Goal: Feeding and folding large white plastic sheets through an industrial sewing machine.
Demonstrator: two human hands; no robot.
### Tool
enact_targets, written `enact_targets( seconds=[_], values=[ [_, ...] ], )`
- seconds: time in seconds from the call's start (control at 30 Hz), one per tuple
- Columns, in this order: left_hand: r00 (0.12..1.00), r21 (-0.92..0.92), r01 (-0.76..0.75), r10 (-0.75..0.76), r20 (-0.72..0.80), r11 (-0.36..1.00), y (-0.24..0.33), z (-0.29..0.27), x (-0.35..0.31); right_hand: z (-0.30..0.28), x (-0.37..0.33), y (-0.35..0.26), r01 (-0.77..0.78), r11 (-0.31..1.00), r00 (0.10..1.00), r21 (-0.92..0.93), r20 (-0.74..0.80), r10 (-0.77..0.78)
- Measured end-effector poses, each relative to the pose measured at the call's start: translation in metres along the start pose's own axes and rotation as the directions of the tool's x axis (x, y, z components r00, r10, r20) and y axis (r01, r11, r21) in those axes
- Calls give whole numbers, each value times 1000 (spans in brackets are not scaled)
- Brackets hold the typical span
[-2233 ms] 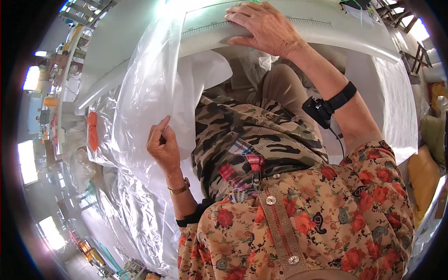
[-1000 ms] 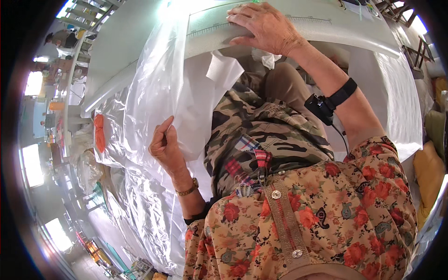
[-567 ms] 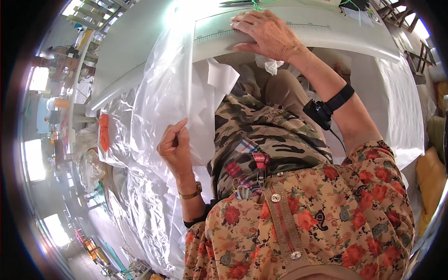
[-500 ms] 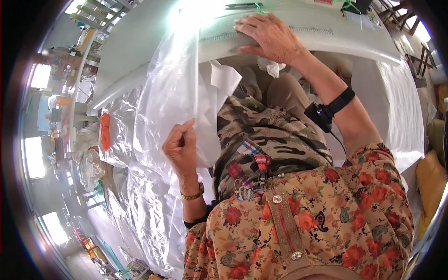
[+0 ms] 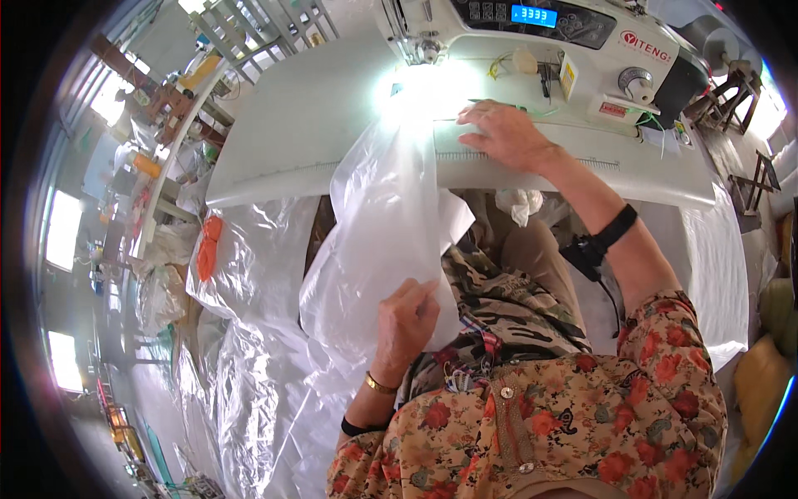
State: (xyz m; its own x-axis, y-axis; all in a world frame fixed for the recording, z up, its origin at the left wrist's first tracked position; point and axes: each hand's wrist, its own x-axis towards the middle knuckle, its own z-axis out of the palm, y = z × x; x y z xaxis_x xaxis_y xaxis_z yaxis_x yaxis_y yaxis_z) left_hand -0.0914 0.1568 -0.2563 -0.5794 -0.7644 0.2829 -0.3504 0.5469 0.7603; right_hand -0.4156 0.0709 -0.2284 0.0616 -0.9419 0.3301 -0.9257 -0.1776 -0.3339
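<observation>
A clear plastic sheet runs from my lap up over the table edge, its far end lost in bright glare below the machine's needle area. My left hand is closed in a pinch on the sheet's right edge, above my lap. My right hand lies on the white table top, fingers stretched out and partly apart, just right of the sheet and the glare. A white sewing machine with a blue-lit display stands over the far side of the table. A white paper-like corner shows beside the sheet.
A printed ruler scale runs along the table's near part. Crumpled white material hangs under the edge. More shiny plastic drapes at the left, near an orange bundle. Small tools lie by the machine's base.
The view has tilted up and shifted left, bringing the sewing machine into sight. My left hand has come in closer to my lap, still pinching the sheet; my right hand stays on the table.
</observation>
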Motion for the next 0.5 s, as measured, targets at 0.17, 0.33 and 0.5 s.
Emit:
enact_targets(
  seconds=[0.17,0.33,0.5],
  values=[
    [999,69,-13,10,49,998,17,-4,3,6,36,-10,170,983,971,-62,-161,-178],
    [998,101,-32,26,64,994,26,-12,5,-22,44,-29,119,992,993,-47,15,-119],
    [997,133,-49,55,-46,990,15,-25,15,-24,47,-35,83,995,995,-46,58,-81]
  ],
)
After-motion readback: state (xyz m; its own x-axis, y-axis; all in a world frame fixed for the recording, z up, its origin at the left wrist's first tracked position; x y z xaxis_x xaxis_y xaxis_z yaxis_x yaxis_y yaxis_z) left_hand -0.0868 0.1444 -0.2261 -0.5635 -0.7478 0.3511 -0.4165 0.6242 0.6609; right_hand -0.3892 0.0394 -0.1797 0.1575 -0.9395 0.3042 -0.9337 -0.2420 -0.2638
